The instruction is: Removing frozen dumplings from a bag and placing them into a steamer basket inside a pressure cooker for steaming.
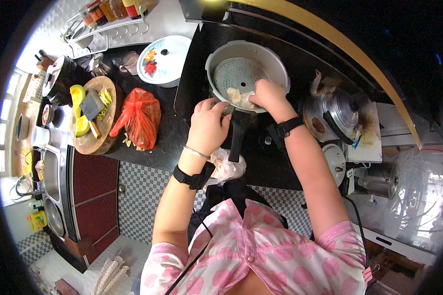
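Note:
A grey metal pressure cooker pot [284, 70] without its lid stands before me. Inside it lies a round perforated steamer plate [232, 72]. Several pale, off-white food pieces [235, 96] rest at its near side. My right hand [268, 96] reaches over the near rim, its fingertips closed on one of the pale pieces. Beside the base of the pot's black handle [237, 136], my left hand [210, 123] is at the outer rim with curled fingers. Whether it grips the rim or a small item is unclear. Under the handle sits a clear plastic bag [236, 167] with pale contents.
A metal kettle [332, 112] stands right of the pot, near a round metal lid [334, 162]. On the left are a red plastic bag [142, 118], a round chopping board [109, 140] with a cleaver [92, 104] and cut squash [82, 126], and a flowered white lid [173, 61].

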Action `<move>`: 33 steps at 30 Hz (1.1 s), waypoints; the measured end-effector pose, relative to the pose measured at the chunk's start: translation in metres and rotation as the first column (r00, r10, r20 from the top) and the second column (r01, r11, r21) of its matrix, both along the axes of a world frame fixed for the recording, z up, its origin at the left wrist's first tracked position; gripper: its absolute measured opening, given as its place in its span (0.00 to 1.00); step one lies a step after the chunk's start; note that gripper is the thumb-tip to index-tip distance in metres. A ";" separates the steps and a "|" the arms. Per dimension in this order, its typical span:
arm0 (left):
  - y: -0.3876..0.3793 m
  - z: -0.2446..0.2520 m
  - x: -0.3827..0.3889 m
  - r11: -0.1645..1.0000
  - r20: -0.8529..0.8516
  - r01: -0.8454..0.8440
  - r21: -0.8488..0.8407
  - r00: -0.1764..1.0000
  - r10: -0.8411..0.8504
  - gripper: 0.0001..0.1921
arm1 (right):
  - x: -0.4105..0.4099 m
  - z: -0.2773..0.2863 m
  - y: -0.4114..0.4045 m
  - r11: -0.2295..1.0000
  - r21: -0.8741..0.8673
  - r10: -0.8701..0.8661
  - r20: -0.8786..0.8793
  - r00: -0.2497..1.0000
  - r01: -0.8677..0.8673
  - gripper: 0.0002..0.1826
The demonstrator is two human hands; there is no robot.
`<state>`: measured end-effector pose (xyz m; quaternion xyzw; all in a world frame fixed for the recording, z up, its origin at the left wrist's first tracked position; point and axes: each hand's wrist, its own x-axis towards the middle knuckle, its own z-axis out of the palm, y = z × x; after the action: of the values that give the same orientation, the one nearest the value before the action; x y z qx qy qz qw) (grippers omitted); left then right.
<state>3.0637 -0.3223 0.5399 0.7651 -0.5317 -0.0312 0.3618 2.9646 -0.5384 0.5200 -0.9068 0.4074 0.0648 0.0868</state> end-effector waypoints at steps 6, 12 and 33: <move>0.016 -0.014 -0.006 1.000 -0.209 -0.017 -0.014 0.978 0.013 0.16 | -0.009 0.018 0.011 0.997 0.045 0.061 -0.099 0.993 -0.057 0.23; 0.078 -0.050 0.002 0.983 -0.426 0.012 0.185 0.902 0.069 0.12 | -0.057 0.063 0.076 0.972 0.164 0.058 0.517 0.854 -0.165 0.14; 0.186 -0.165 -0.026 0.624 0.045 -0.043 0.780 0.999 0.013 0.14 | -0.018 -0.143 0.258 0.817 0.315 0.433 0.217 0.875 -0.483 0.07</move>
<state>3.0378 -0.1362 0.3749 0.8549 -0.4601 -0.2392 -0.0143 2.9468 -0.2803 0.3766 -0.9488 0.1513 0.0955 0.2602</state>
